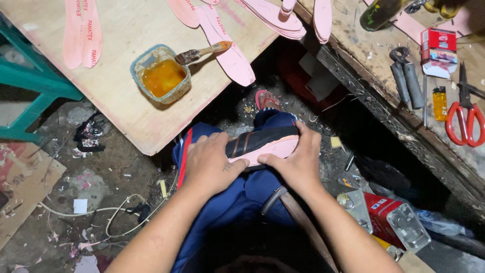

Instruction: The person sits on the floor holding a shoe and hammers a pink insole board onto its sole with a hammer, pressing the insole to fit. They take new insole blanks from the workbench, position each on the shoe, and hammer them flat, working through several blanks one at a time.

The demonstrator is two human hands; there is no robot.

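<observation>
black striped shoe upper on pink insole, flat across lap.

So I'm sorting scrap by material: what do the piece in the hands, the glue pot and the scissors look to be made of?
The shoe piece held by both hands looks like a pink foam or fibreboard insole under a dark striped upper, matte. The glue pot seems a worn metal or plastic tub, crusted, with glossy amber glue. The scissors have dark metal blades and glossy red plastic handles.
</observation>
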